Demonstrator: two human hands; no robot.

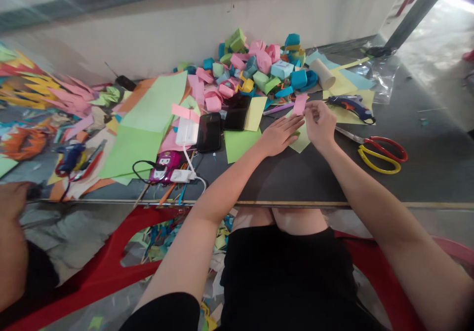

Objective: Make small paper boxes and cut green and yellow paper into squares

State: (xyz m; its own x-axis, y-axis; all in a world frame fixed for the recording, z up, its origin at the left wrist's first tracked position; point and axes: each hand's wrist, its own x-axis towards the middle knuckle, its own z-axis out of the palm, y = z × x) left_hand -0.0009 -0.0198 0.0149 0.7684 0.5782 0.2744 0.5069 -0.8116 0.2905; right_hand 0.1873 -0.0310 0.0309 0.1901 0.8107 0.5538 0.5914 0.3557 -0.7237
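Head view: the right hand (321, 124), just right of centre frame, pinches a pink paper strip (299, 104) between its fingertips, the strip rising toward the upper middle of the frame. The left hand (279, 134), touching the right, lies flat with fingers extended and together, pressing a pale green paper sheet (301, 141) onto the dark table (296, 178). Right of the hands lie scissors (377, 151) with red and yellow handles; above them, a blue glue gun (351, 105). Left of the hands, two black phones (222, 124) rest beside a green sheet (239, 143). A pile of folded coloured paper boxes (259, 67) fills the upper centre. Another person's arm (13, 242) enters at the lower left edge.
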